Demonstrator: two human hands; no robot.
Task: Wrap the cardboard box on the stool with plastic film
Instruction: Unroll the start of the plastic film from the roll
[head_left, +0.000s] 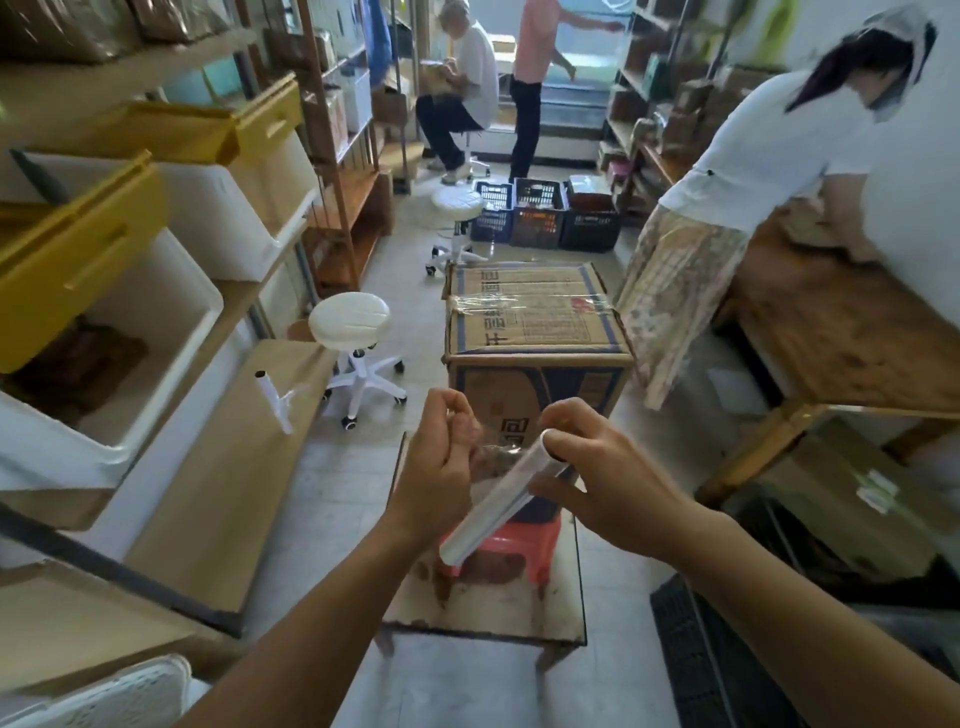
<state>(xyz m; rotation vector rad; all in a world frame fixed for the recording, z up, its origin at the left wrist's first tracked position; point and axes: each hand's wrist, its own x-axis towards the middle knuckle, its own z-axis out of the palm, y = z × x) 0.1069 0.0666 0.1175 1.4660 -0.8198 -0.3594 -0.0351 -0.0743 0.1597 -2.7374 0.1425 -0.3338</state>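
Both hands raised: right hand (597, 467) grips film roll (498, 499)

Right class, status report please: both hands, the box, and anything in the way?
Right hand shut on film roll; left hand pinching the film's loose end. Cardboard box has one film band across the top. Nothing between hands and box.

Stool (524, 540): red, mostly hidden behind roll (498, 499) and hands.
Box (537, 332): lower front covered by left hand (441, 467) and right hand (602, 483); print too blurred to read.
Film (493, 447): loose end between the hands, barely discernible.
Forearms: cut by bottom edge.
Bins (104, 291): blurred, cut by left edge.
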